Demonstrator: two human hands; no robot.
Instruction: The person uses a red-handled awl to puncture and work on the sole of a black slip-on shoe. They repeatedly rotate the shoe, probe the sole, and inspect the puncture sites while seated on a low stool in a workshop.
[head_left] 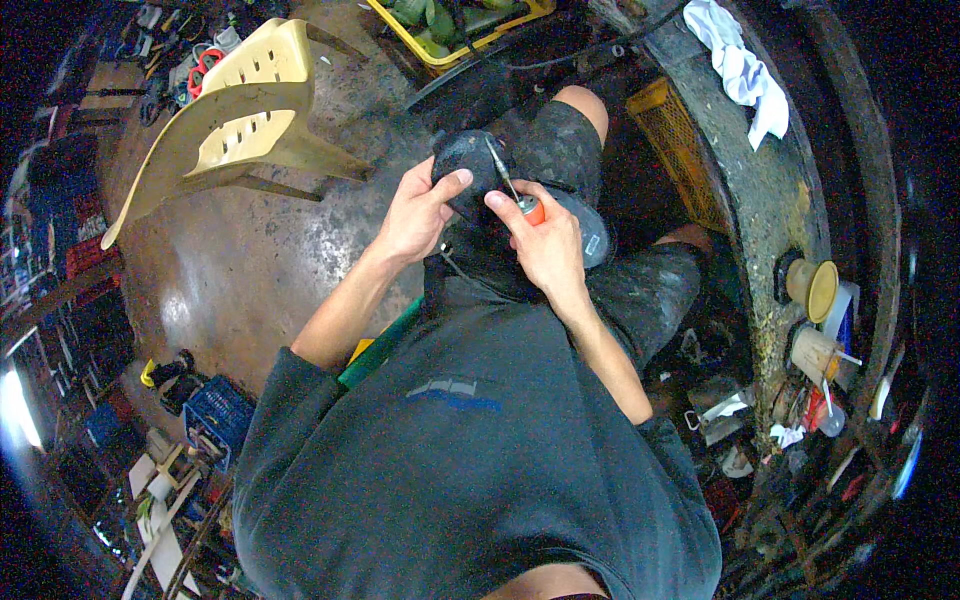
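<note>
My left hand [420,205] grips the left end of a dark shoe [465,155], thumb pressed on its upper face. The shoe rests over my lap, and a grey sole-like part [592,235] shows to the right, partly behind my right hand. My right hand [535,235] is closed on a tool with an orange handle [532,208] and a thin metal shaft [500,165], which lies against the black surface of the shoe. Whether the tool's tip is inside the material or only touching it, I cannot tell.
A cream plastic chair [240,130] stands at left, a yellow crate [440,55] at the top. At right a worn bench [760,200] bears a white cloth [730,60] and containers [812,290], beside an orange crate [670,150]. A blue basket [215,410] sits lower left.
</note>
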